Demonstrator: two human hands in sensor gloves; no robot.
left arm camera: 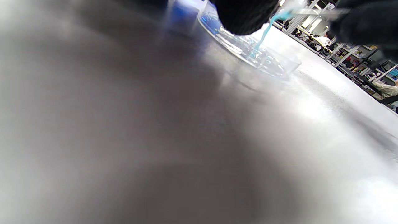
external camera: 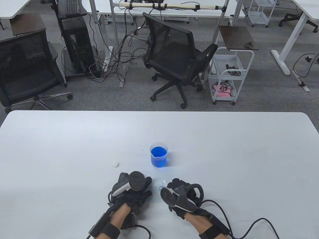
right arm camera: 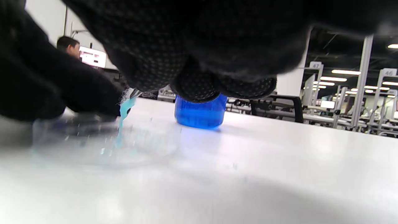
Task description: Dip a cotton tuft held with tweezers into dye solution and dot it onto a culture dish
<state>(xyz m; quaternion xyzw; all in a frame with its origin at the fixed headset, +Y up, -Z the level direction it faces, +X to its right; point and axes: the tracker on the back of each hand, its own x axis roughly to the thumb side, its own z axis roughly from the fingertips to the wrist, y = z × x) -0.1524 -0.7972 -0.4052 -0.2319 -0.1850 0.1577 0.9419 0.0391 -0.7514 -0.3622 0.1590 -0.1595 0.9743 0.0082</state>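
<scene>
Fingers (right arm camera: 199, 84) of right hand (external camera: 183, 196) pinch tweezers (left arm camera: 317, 12); blue cotton tuft (right arm camera: 124, 109) hangs down into culture dish (external camera: 159, 183), mid-counter (external camera: 224, 149). Left hand (external camera: 133, 190) beside dish, grip unclear. Beaker (external camera: 158, 154) just behind.

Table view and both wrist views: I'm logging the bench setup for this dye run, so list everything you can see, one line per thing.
beaker: one, clear with blue dye solution, mid-table beyond the hands.
culture dish: one, clear, on the table between the two hands.
cotton tuft: one, dyed light blue, hanging from the tweezers down into the dish.
tweezers: one pair, metallic, mostly hidden; which hand holds them is unclear.
spare cotton: one small white bit, on the table left of the beaker.
table: one, white.
office chairs: two, black, on the floor behind the table.
cart: one, white, right of the nearer chair.
left hand: black glove with tracker, left of the dish.
right hand: black glove with tracker, right of the dish.
</scene>
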